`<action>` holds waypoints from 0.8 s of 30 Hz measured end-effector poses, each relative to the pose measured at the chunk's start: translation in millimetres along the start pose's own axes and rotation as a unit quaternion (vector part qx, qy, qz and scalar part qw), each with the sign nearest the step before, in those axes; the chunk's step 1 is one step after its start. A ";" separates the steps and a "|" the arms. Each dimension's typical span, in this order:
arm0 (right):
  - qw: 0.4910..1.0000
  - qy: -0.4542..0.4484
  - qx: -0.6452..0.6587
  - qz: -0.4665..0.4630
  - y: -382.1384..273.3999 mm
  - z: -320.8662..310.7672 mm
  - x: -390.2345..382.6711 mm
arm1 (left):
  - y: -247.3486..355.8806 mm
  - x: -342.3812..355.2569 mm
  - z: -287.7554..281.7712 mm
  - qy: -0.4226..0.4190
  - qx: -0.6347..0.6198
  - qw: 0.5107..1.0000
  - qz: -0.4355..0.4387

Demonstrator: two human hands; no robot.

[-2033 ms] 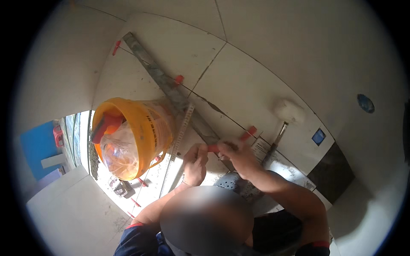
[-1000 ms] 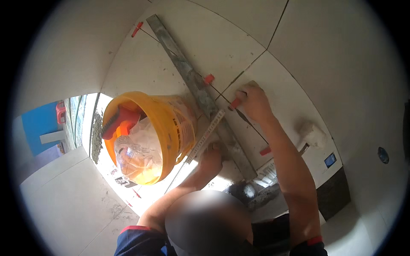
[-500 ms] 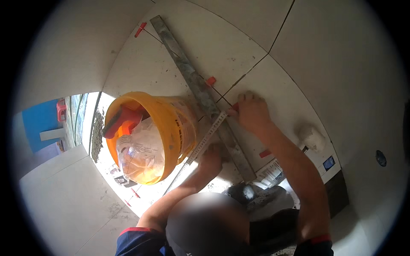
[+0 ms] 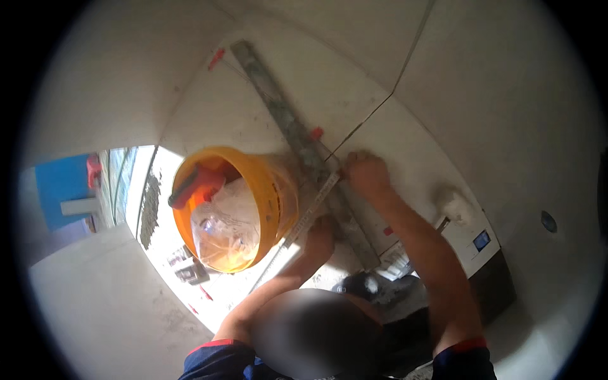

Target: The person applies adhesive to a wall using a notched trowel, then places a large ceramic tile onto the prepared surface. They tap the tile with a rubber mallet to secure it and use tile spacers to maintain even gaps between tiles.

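My right hand is closed at the tile joint, with its fingertips beside a long grey metal straightedge. What those fingers hold is hidden and blurred. A white measuring strip with markings slants from near that hand down toward the left, and its upper end reaches the straightedge. My left hand is low at the floor, between the strip and the straightedge; its fingers are in shadow. Close to the straightedge, a red wedge sits on the tile joint.
A yellow bucket left of my hands holds a clear plastic bag and a red-and-grey handled tool. Another red wedge lies at the far left. On the right are a phone-like dark rectangle and a whitish lump. Tiled walls close in.
The view has shifted slightly and blurred. A red piece that showed at my right fingertips is no longer distinct. My hands stay near the straightedge and strip.
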State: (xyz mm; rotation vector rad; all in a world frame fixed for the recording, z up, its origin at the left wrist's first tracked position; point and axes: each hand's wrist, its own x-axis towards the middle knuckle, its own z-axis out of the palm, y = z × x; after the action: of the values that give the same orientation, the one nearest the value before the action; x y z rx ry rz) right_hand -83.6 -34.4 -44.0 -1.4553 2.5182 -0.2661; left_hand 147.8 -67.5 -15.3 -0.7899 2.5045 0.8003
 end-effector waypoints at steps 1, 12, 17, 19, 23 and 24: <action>0.999 0.002 0.036 0.010 2.0 -3.9 -0.3 | 2.6 3.5 -5.7 0.013 0.020 0.999 0.034; 0.709 -0.136 0.673 0.161 -29.9 -115.2 -140.1 | 95.2 -5.4 -97.1 0.017 -0.486 0.869 0.086; 0.633 -0.045 0.747 0.196 -2.3 -124.9 -137.9 | 138.5 44.3 -106.6 -0.169 -0.591 0.786 0.071; 0.634 -0.042 0.738 0.226 15.2 -130.0 -135.8 | 154.6 60.5 -109.7 -0.179 -0.612 0.762 0.113; 0.598 0.035 0.768 0.225 43.9 -117.2 -105.4 | 141.5 145.3 -109.2 0.163 -0.297 0.928 0.153; 0.609 0.081 0.751 0.243 54.0 -105.7 -95.4 | 132.7 177.1 -113.3 0.242 -0.163 0.946 0.143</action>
State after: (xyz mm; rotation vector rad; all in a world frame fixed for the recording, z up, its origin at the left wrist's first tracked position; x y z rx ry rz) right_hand -111.5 80.0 52.5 -0.0078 1.4802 -1.8093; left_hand -90.9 -117.5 32.9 -0.8155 3.0163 1.2786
